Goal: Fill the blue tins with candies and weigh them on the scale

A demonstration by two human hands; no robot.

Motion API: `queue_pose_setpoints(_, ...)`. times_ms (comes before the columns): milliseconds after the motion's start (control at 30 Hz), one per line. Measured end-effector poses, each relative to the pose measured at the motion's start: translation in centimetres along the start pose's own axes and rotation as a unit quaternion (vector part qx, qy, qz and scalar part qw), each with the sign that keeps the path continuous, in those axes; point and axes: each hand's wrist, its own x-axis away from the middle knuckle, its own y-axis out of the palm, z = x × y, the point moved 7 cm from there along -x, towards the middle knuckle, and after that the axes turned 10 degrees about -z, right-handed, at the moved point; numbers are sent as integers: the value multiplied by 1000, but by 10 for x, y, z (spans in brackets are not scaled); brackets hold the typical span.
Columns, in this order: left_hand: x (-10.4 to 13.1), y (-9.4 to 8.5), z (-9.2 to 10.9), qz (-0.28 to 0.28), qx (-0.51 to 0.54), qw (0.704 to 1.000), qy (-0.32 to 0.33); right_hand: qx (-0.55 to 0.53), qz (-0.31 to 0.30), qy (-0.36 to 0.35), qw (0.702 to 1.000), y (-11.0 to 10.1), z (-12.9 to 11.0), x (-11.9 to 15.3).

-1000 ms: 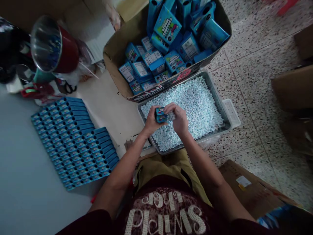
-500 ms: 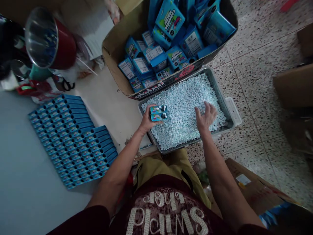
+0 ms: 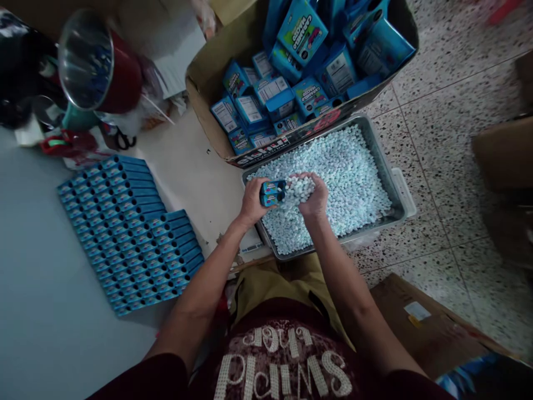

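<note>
At far left, blue bits can be seen inside a red pot (image 3: 127,78) with a shiny steel interior. Below it, small blue boxes (image 3: 129,239) are lined up in tight rows on the desk (image 3: 33,250), dark round holes showing. Now the big cardboard box (image 3: 200,105), packed with jumbled blue cartons (image 3: 303,33)! Just in front, a pair of blue boxes (image 3: 271,194) is gripped by the left hand (image 3: 252,203), its fingers closed around them above the tray's left part. Right beside their holes, a handful of pale pieces (image 3: 300,189) is cradled in the right hand (image 3: 315,201), fingers curled into a cup. Beneath, the metal tray (image 3: 398,203) is spread with more pale pieces. Half a second ago the right hand was held spread farther right; now it's been brought in, loaded, and fewer pieces are seen on the gripped boxes.
</note>
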Motion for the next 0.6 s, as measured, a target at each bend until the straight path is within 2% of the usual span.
queue_pose_setpoints(133,-1,-1,6,11,26,999,-24,51,-33,-72,996,35,-15,8)
queue_pose_setpoints(200,-4,-1,15,9,47,999,-21,82,-23,-110,990,42,-25,9)
queue_pose_setpoints(333,-11,3,34,-29,118,992,40,135,-6,-170,976,45,-50,9)
queue_pose_setpoints(467,-14,11,31,-50,181,981,50,146,-19,-154,977,44,-66,16)
queue_pose_setpoints(600,-16,23,28,-70,221,971,54,151,-68,-144,976,49,-73,25)
